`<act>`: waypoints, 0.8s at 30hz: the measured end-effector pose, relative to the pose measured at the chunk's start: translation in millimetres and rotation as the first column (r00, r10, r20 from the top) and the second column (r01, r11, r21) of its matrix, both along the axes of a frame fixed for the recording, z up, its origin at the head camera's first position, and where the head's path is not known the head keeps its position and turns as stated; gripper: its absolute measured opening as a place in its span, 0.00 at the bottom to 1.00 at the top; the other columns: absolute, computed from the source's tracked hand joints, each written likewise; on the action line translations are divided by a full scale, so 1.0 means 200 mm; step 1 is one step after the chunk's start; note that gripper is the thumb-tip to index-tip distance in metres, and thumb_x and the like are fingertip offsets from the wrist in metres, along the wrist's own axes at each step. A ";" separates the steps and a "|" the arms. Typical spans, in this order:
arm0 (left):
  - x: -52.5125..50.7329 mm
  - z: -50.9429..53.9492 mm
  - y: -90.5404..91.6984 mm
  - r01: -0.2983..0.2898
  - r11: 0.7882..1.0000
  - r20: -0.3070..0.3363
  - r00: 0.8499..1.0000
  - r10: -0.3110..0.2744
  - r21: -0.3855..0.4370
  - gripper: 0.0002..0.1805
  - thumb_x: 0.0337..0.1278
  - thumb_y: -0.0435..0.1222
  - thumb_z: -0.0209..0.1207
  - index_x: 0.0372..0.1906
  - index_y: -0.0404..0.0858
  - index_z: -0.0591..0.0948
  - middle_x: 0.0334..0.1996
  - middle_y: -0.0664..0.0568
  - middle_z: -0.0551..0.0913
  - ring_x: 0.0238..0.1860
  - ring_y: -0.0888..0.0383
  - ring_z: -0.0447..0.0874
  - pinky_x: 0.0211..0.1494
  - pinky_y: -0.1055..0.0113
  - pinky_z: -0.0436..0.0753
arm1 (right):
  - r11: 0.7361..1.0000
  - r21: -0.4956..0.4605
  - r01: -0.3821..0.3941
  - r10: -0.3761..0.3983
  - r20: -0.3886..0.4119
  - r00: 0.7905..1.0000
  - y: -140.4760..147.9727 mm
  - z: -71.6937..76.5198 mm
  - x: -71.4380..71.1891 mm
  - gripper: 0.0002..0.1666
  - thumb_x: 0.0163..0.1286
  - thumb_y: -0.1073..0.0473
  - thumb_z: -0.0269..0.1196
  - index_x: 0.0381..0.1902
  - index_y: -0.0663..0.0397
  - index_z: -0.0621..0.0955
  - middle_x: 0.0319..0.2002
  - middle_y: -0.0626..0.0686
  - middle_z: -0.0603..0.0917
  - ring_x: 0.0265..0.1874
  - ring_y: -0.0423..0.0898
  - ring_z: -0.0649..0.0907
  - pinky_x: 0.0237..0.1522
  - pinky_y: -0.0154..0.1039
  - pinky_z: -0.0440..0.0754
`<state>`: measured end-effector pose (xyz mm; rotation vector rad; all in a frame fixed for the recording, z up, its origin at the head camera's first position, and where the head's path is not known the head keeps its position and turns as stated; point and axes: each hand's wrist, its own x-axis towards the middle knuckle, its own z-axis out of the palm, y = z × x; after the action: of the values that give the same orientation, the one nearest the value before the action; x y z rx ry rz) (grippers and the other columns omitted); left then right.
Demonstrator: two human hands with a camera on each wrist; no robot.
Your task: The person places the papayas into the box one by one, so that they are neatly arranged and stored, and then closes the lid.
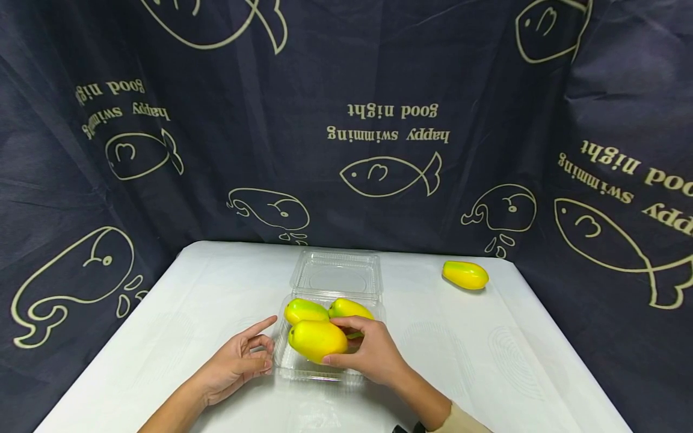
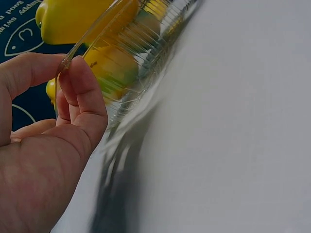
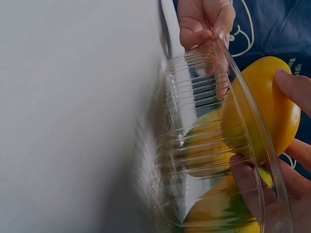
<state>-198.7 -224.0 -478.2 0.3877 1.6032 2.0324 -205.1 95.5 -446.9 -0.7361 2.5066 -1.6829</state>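
A clear plastic clamshell container (image 1: 308,374) lies on the table with its lid (image 1: 335,278) folded back. My left hand (image 1: 234,365) pinches the container's left rim between thumb and fingers, as the left wrist view shows. In my right hand (image 1: 376,353) is a yellow mango (image 1: 316,340), gripped from its right end with the thumb on the near side and fingers beyond. It sits at the front of the container, above the base in the right wrist view. Two yellow-green mangoes, a left one (image 1: 304,310) and a right one (image 1: 349,308), lie behind it in the container.
Another yellow-green mango (image 1: 465,275) lies on the white-covered table (image 1: 460,355) at the back right. A dark blue cloth (image 1: 390,216) with fish drawings hangs behind the table and along both sides. A small black object (image 1: 408,429) shows at the bottom edge.
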 end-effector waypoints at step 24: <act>0.00 0.00 0.00 -0.007 1.000 0.003 1.000 0.007 -0.009 0.52 0.65 0.21 0.57 0.83 0.39 0.39 0.46 0.57 0.73 0.39 0.67 0.79 0.49 0.71 0.86 | 1.000 -0.011 0.015 -0.015 0.002 1.000 -0.05 -0.02 0.00 0.34 0.51 0.53 0.83 0.55 0.58 0.85 0.50 0.56 0.87 0.45 0.48 0.87 0.43 0.32 0.88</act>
<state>-199.2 -223.1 -478.7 0.3764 1.6139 2.0293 -204.4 84.6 -450.0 -0.7184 2.5098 -1.7028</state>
